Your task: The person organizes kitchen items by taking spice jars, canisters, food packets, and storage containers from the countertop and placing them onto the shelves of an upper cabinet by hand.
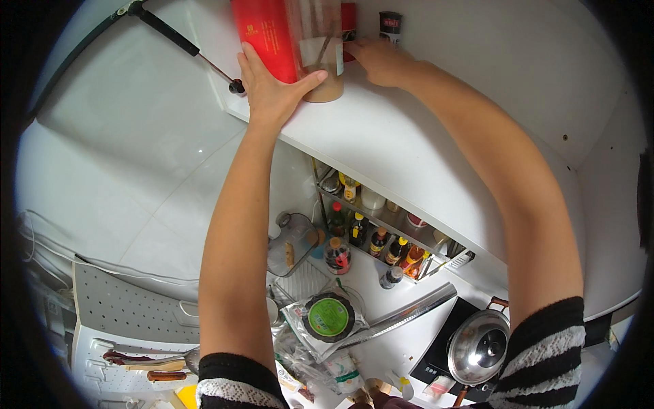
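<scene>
My left hand spans a tall red box with gold print. Its fingers lie along the box's left side, and the thumb rests across the front of a clear container. Brownish contents and a stick-like utensil show inside that container. Just to the right, my right hand reaches to a red canister, partly hidden behind the clear container. The fingers bend at the canister's right side; their grip is not clearly visible. Behind this hand stands a dark, labelled jar. All of these stand on a white cabinet shelf.
Below the shelf, a metal rack holds several sauce bottles and jars. A lidded pan sits on a black cooktop. Packaged food with a green label lies on the counter. A cabinet lift strut is at upper left.
</scene>
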Tool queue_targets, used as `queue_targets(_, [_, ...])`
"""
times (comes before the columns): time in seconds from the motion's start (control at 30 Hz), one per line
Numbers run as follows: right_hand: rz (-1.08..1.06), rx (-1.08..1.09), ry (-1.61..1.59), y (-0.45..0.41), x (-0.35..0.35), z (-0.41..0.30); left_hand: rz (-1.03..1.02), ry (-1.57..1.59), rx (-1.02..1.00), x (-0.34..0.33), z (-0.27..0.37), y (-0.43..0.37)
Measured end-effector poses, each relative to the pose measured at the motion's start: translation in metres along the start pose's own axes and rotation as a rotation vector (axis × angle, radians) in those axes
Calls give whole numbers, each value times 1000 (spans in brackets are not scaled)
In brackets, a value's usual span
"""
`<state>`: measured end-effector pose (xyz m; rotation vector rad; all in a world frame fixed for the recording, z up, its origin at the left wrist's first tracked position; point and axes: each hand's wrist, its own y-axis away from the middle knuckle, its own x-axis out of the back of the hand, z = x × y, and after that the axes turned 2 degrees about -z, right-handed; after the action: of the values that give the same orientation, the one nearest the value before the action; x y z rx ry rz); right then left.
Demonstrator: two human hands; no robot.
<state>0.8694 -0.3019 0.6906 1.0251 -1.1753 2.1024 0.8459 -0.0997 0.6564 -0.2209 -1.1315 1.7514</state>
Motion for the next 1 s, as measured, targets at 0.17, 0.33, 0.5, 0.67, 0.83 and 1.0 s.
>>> queue_targets(0.17, [-137, 147, 472, -5, -14, 31, -9, 12, 0, -6, 1, -1])
queue_targets(0.33, [-295, 126, 763, -3, -13, 40, -7, 42, -4, -4, 2, -1])
queue_targets(0.5, [-510, 25, 799, -13, -2, 23, 4, 40, -25, -1, -1, 0])
queue_targets(0.67, [-179, 125, 284, -41, -22, 21, 12, 52, -41, -6, -1, -1])
queue_targets(0.83, [175, 224, -263, -64, -12, -13, 127, -2, -165, -5, -3, 1])
queue_targets(1.0, [220, 179, -273, -71, -18, -18, 88, -46, -113, -6, 0, 2])
